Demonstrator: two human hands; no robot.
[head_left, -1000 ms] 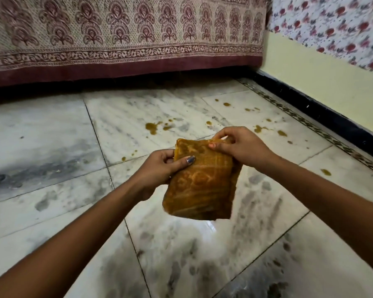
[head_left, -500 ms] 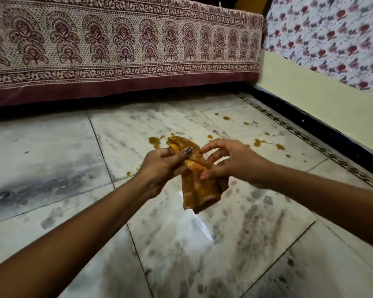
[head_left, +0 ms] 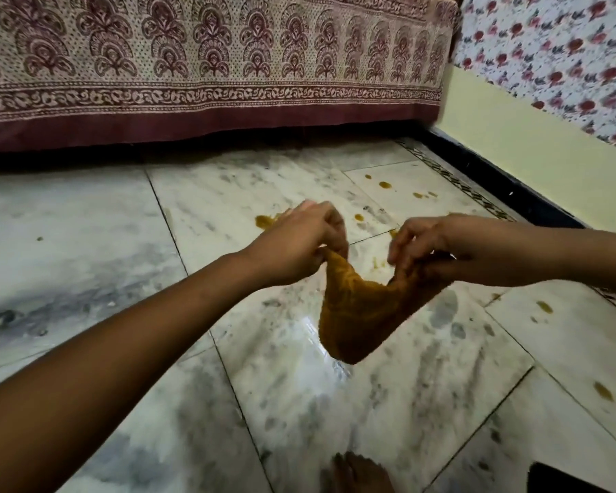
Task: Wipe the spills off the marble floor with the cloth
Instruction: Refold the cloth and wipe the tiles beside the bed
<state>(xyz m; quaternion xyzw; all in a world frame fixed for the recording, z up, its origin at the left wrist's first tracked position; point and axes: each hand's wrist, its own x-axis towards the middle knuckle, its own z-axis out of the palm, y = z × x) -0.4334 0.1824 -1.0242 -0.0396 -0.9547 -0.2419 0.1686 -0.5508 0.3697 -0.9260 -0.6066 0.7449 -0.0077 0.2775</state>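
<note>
An orange-yellow cloth [head_left: 356, 314] hangs in the air above the marble floor [head_left: 86, 243], sagging between both hands. My left hand [head_left: 296, 243] pinches its left top corner. My right hand [head_left: 438, 250] grips the right top corner, fingers curled round the fabric. Yellow-brown spills lie on the floor: a larger blot [head_left: 264, 221] just behind my left hand, small drops [head_left: 384, 185] farther back, and more drops at the right [head_left: 544, 307] and near right [head_left: 603, 391].
A bed draped in a maroon patterned cover [head_left: 207, 65] closes off the back. A cream wall with black skirting [head_left: 512, 193] runs along the right. Toes of a foot [head_left: 349, 471] show at the bottom edge, beside a dark object [head_left: 562, 480].
The hands have moved apart, spreading the bunched cloth into a sagging span. The view has tilted up, showing more of the bed and wall.
</note>
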